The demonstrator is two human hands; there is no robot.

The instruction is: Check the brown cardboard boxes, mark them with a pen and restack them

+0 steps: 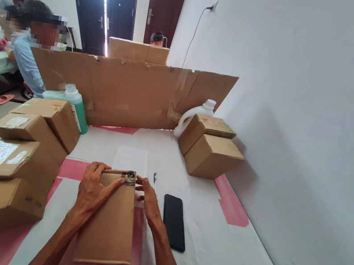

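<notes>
A brown cardboard box (pixel 109 230) is in front of me, with dark printed or smudged marks at its far right corner. My left hand (pixel 90 190) grips its far left part, the thumb lying across the upper face and the fingers bent over the far left edge. On the other side, my right hand (pixel 150 203) has its curled fingers against the box's right edge near the marked corner; some fingertips are hidden behind it. A black phone (pixel 174 222) lies right of my right wrist. Beyond that hand is a pen (pixel 154 178), beside a white sheet (pixel 131 158).
Several cardboard boxes (pixel 25 204) line the left side. Two more boxes (pixel 215 157) stand at right, before a white jug (pixel 197 113). A green bottle (pixel 79 109) stands back left. An upright cardboard panel (pixel 132 93) closes the back; a wall (pixel 300 126) borders the right. People sit beyond.
</notes>
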